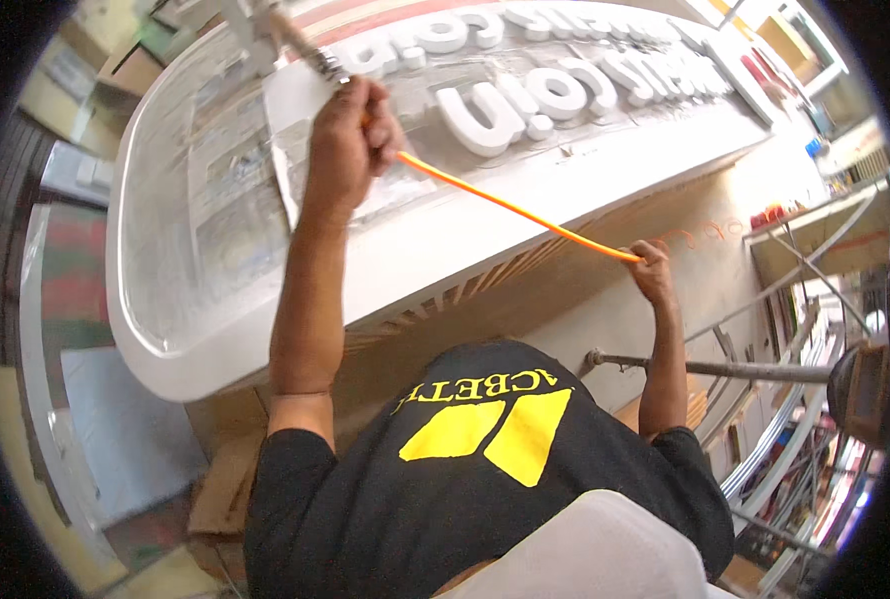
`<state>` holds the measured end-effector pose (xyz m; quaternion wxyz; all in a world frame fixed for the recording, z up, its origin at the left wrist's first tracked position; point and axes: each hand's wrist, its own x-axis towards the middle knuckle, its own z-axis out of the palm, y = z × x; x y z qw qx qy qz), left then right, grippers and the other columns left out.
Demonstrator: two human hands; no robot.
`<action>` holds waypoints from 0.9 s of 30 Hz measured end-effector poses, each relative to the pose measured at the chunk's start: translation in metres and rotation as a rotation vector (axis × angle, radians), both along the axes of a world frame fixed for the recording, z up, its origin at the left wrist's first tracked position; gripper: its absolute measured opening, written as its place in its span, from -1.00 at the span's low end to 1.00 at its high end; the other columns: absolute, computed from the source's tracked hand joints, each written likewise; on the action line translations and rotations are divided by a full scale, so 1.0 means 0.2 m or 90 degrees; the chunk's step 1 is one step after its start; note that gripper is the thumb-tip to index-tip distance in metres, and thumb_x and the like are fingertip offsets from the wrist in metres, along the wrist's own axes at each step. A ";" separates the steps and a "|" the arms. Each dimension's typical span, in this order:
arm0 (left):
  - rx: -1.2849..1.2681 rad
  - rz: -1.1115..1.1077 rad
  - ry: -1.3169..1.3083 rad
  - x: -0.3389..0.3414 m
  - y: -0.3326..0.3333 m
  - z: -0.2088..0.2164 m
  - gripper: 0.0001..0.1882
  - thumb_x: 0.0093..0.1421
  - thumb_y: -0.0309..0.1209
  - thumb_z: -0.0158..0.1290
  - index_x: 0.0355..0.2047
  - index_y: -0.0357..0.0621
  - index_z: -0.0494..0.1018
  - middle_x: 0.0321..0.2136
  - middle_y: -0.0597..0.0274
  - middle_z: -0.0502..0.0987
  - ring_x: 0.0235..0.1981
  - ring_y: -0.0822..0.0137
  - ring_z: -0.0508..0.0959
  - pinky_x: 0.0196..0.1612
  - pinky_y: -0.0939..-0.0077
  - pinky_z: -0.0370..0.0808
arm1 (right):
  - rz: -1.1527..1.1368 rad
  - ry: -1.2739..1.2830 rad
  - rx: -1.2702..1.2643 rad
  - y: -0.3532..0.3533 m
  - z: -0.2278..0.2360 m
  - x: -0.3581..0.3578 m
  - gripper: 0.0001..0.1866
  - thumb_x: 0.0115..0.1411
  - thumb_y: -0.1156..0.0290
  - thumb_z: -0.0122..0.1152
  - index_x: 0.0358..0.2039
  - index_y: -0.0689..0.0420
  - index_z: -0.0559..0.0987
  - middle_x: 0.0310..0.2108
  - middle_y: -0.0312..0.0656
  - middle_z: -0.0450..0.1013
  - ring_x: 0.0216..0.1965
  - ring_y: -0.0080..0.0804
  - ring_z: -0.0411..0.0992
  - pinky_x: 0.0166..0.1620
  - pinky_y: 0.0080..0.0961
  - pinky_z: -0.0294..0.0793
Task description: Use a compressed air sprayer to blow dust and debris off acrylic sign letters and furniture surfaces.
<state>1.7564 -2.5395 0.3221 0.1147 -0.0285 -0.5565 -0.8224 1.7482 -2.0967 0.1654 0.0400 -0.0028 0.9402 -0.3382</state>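
My left hand (350, 140) is raised over the near side of a large white sign panel (235, 339) and closed around a slim tool (325, 65). The tool has a metal fitting at my fist, and its far end is blurred, so I cannot tell its exact kind. A bright orange hose (515, 208) runs taut from below that fist down to the right. Its other end sits in my right hand (652, 265), whose fingers are wrapped round it in front of the panel's edge. Thick white raised letters (480, 120) stand in rows on the panel beyond my hands.
Metal scaffold tubes (755, 371) and braces crowd the right side. A pale blue-grey sheet (130, 434) stands at the left, beside brown cardboard (227, 479). The panel has a thick rounded rim, with slatted openings below its front edge.
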 end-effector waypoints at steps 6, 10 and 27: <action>-0.004 0.024 -0.038 -0.29 -0.28 0.10 -0.70 0.30 -0.15 -0.21 -0.40 -0.10 0.33 -0.74 0.44 0.17 -0.76 0.55 0.21 -0.74 0.71 0.09 | -0.248 0.147 0.360 1.13 -0.28 0.03 -0.46 0.21 -0.06 -0.16 -0.41 0.20 0.56 -0.57 0.07 0.45 -0.50 0.00 0.44 -0.41 -0.25 0.38; -0.064 0.035 -0.109 -0.66 -0.20 0.12 -0.74 0.30 -0.18 -0.20 -0.36 -0.09 0.32 -0.70 0.44 0.24 -0.72 0.54 0.27 -0.72 0.71 0.08 | -0.312 0.016 0.264 1.11 -0.08 -0.18 -0.51 0.23 0.00 -0.18 -0.39 0.19 0.52 -0.57 0.06 0.43 -0.48 0.00 0.44 -0.39 -0.20 0.37; -0.332 0.186 -0.309 -2.39 0.12 -0.33 -0.61 0.17 -0.06 -0.06 -0.53 -0.14 0.43 -0.73 0.33 0.33 -0.79 0.51 0.26 -0.80 0.62 0.11 | -0.289 0.094 0.053 1.25 -0.09 -1.09 -0.38 0.24 -0.04 -0.14 -0.65 0.34 0.33 -0.80 -0.13 0.14 -0.71 -0.40 0.19 -0.58 -0.32 0.15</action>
